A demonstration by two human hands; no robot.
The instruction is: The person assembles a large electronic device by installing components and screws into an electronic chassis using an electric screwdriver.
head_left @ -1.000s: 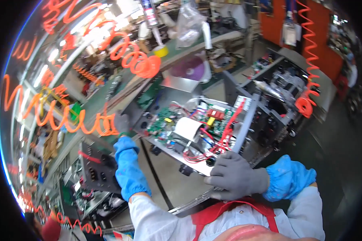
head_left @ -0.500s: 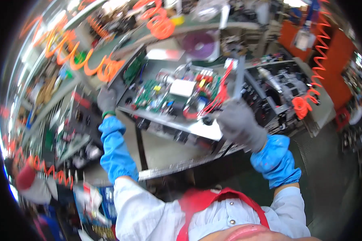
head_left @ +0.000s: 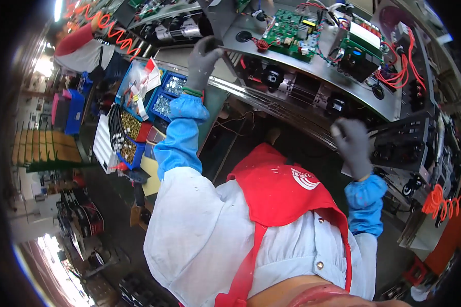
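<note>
Metal chassis (head_left: 353, 88), one, uncovered and bearing two green circuit boards (head_left: 292, 37), lies ahead of us, its long axis slanting from far left to near right. Our left hand (head_left: 204, 60) is the nearer, at the chassis's left corner, fingers half curled; we cannot tell whether it grips. Our right hand (head_left: 352, 147), blurred, loosely spread and visibly holding nothing, hangs before the chassis's front, toward its right end. Two blue bins (head_left: 162, 92) of silvery small parts stand left of the chassis, nearer us.

Smooth metal chassis (head_left: 364, 97), matt cloth apron (head_left: 271, 192)
</note>
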